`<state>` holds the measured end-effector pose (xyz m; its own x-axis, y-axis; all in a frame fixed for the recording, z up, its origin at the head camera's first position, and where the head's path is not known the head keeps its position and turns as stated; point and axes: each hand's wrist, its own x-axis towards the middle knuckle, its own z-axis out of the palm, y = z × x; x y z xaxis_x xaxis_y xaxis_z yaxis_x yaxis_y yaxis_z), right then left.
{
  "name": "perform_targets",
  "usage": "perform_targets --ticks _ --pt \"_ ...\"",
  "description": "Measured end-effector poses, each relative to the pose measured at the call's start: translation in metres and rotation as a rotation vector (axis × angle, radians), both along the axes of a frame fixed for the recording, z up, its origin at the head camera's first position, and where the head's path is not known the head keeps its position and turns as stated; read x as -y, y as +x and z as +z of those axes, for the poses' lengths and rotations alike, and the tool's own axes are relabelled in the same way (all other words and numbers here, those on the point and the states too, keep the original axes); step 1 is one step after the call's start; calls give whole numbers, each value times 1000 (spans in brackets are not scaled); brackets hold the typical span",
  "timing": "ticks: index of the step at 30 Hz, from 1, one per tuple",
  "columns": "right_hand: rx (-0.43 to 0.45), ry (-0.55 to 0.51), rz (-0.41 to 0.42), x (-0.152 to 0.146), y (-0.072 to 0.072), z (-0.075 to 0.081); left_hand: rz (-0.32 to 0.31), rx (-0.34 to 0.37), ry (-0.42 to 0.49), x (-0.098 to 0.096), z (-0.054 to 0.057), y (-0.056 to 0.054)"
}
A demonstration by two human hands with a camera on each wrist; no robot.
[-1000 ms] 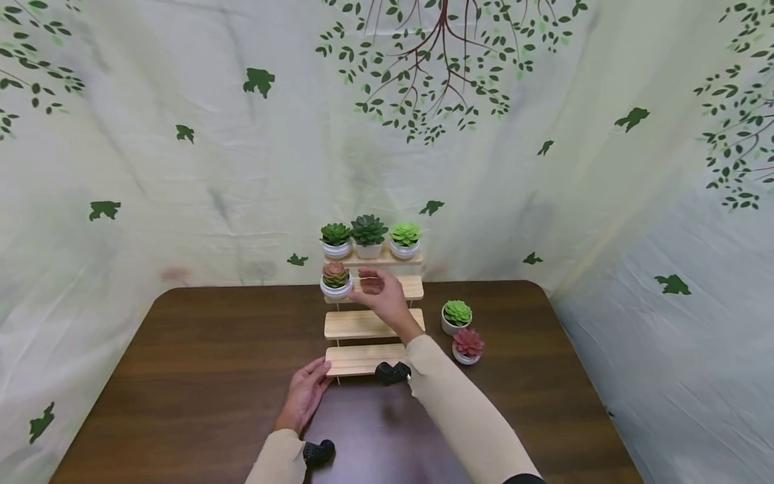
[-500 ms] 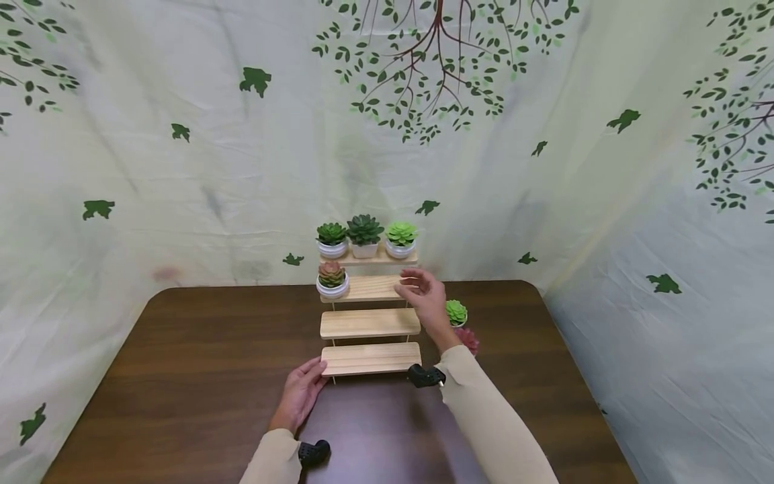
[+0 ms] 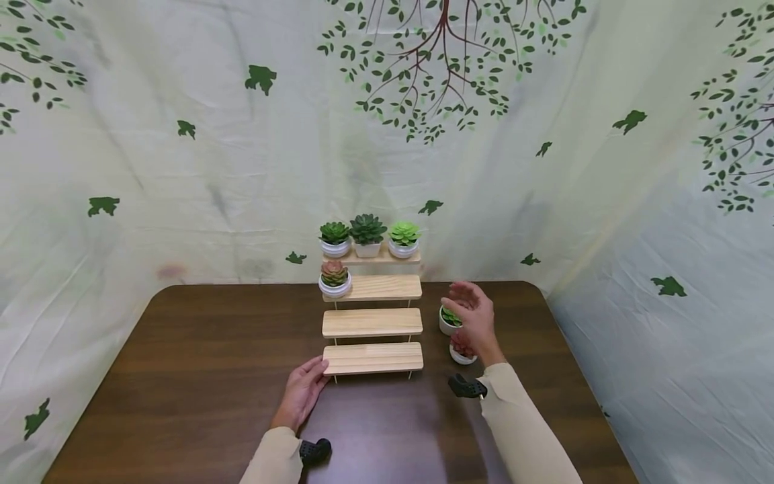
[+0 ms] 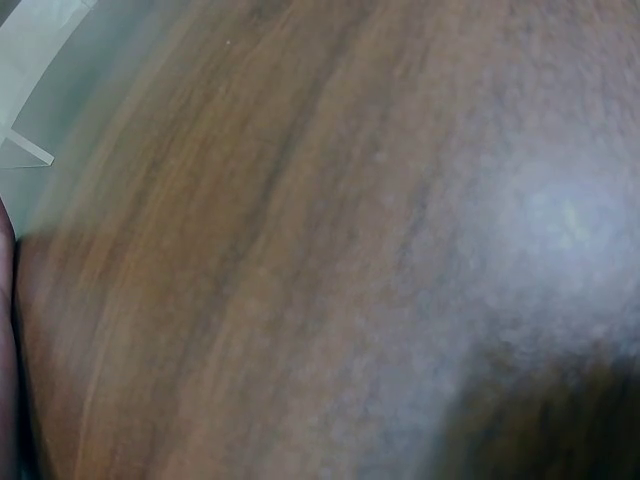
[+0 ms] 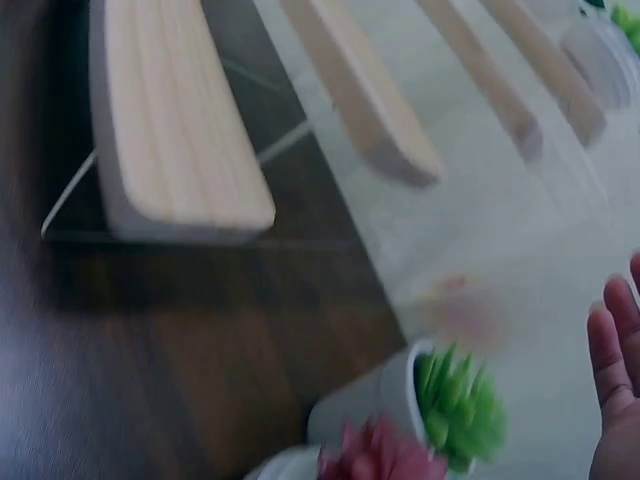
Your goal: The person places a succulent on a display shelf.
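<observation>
A four-tier wooden stand (image 3: 373,358) stands at the table's middle. My left hand (image 3: 299,395) grips the left end of its lowest tier, finger and thumb at the corner. My right hand (image 3: 476,319), fingers loosely bent and holding nothing, hovers over two potted succulents to the right of the stand. One is a bright green succulent (image 5: 460,405) in a white pot, partly hidden by the hand in the head view. The other, a red succulent (image 5: 380,455), sits just in front of it. A pinkish-green succulent (image 3: 334,279) sits at the left of the second tier from the top.
Along the top tier stand a green succulent (image 3: 335,238), a dark green succulent (image 3: 367,235) and a light green succulent (image 3: 404,238). The brown table (image 3: 199,376) reaches back to a white leaf-print curtain (image 3: 242,168). The left wrist view shows mostly tabletop.
My right hand has left the pinkish-green succulent on the second tier and moved right, off the stand, to above the two succulents on the table. The left hand stays at the lowest tier.
</observation>
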<state>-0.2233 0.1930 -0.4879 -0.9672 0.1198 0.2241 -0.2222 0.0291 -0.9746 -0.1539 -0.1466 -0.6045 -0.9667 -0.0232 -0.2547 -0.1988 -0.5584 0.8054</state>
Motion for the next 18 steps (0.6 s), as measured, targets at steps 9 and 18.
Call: perform_targets --ticks 9,18 --pt "99 25 -33 -30 19 -18 -18 -7 31 -1 3 0" --pt "227 94 -6 -53 34 -47 -10 -29 18 0 2 1"
